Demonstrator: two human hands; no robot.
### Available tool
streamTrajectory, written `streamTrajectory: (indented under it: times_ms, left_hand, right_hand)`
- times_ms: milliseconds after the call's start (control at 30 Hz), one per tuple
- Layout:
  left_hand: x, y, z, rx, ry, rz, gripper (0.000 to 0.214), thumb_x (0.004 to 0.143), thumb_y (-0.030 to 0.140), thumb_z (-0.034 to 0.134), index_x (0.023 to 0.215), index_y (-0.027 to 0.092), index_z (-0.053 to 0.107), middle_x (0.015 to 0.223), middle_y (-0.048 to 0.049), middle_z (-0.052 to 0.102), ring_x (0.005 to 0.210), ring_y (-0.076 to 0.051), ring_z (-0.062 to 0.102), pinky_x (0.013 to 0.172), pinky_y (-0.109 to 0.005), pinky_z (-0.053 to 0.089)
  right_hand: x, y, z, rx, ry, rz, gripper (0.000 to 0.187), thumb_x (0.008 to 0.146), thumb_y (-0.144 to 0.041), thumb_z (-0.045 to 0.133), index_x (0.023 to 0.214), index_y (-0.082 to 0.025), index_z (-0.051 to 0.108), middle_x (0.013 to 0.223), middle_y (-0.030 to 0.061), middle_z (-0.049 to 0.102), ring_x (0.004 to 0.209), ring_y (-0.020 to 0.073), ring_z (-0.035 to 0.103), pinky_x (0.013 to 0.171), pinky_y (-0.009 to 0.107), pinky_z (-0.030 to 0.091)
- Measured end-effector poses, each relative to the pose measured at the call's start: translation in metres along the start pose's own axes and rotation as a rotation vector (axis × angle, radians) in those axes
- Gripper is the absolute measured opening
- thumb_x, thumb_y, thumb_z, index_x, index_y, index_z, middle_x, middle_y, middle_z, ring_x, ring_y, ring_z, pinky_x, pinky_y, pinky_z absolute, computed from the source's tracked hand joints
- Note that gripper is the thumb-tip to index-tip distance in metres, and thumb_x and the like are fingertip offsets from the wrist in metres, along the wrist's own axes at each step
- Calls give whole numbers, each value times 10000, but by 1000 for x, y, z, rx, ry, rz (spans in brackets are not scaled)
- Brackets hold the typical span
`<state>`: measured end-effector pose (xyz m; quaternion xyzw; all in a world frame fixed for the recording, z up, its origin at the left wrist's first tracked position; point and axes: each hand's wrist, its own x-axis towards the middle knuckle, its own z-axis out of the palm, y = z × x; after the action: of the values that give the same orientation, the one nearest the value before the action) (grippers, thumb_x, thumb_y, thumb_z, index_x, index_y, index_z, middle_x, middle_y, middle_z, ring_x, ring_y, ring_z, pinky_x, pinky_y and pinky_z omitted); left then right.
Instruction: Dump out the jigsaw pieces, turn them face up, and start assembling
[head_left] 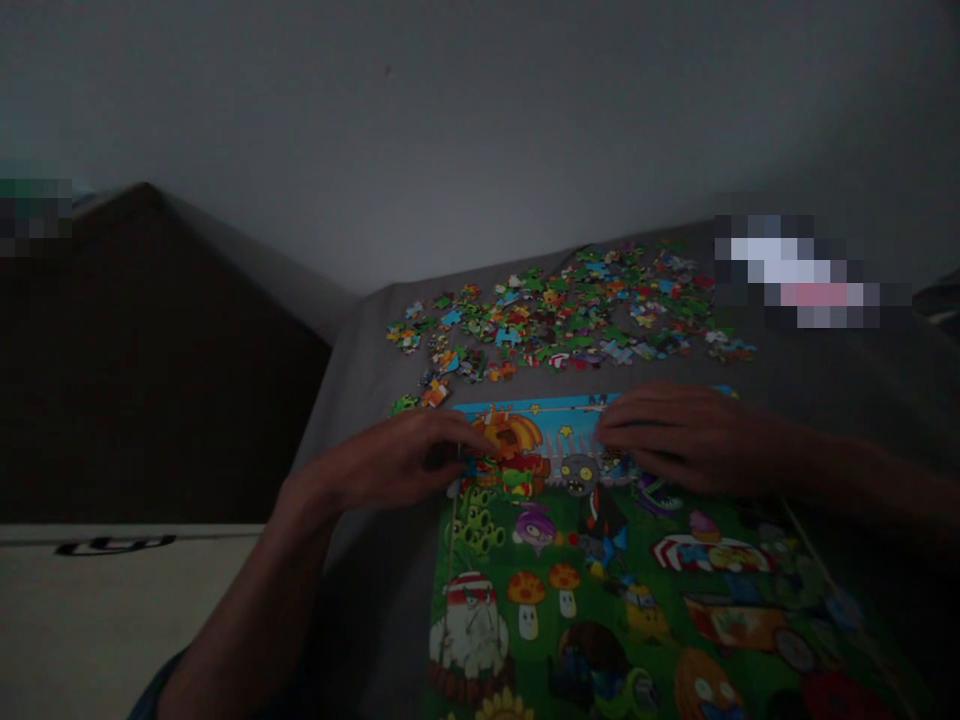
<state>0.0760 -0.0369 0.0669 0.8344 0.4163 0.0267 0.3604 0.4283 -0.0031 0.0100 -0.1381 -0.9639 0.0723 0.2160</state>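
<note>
A colourful cartoon picture board [525, 600], with plants, mushrooms and a grey zombie figure, lies below my hands on the grey cloth. My left hand [405, 450] reaches in from the left. Its fingers stretch over the orange pumpkin at the upper left corner, with the thumb a little apart beneath them. Near the top edge, right of the yellow star, my right hand [682, 430] rests on the board. Its fingers are bent and close together, pointing left. Whatever lies under those fingertips is hidden. The light is dim.
Many loose jigsaw pieces [555, 310] are spread on the grey cloth [360, 350] beyond the board, near the pale wall [450, 150]. A pixelated patch covers something at the right. A dark panel [150, 380] and a pale surface [135, 620] stand at the left.
</note>
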Motion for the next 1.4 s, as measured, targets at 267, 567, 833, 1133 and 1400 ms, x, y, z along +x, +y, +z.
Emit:
streamTrajectory:
  times_ms: [267,567,833,1133,1400]
  left_hand:
    - [7,5,3,76,-34,64,475,924,91,449,1203,340,741,1226,-32,643,1155,-192,607,1070,-377,466]
    - [9,-9,4,201,99,34,310,945,388,697,1245,309,720,1176,-44,660,1120,-226,614,1008,-389,481]
    - [7,-4,2,176,28,23,281,839,297,829,1098,261,727,1105,6,726,1079,-191,648,1025,-366,439]
    - [1,0,-1,140,13,-55,236,836,355,821,1012,238,716,1052,5,721,1017,-182,655,950,-342,476]
    - [1,3,-1,125,-15,-116,253,811,368,817,1008,231,735,1030,-4,718,971,-190,667,919,-354,484]
  right_hand:
    - [1,0,7,34,24,18,254,985,-153,494,1125,-211,698,1087,78,736,1024,211,666,885,382,550]
    - [1,0,9,50,68,34,252,976,-145,515,1115,-209,715,1084,77,731,1018,212,666,872,356,534]
    - [1,1,10,21,77,-12,224,988,-138,510,1108,-157,698,1066,98,721,1005,211,658,854,357,536]
    - [2,1,9,23,88,-12,224,994,-141,500,1104,-164,694,1071,94,721,995,205,658,850,345,532]
    - [2,1,9,24,97,-15,225,980,-128,515,1082,-172,710,1063,91,726,992,204,655,843,339,519]
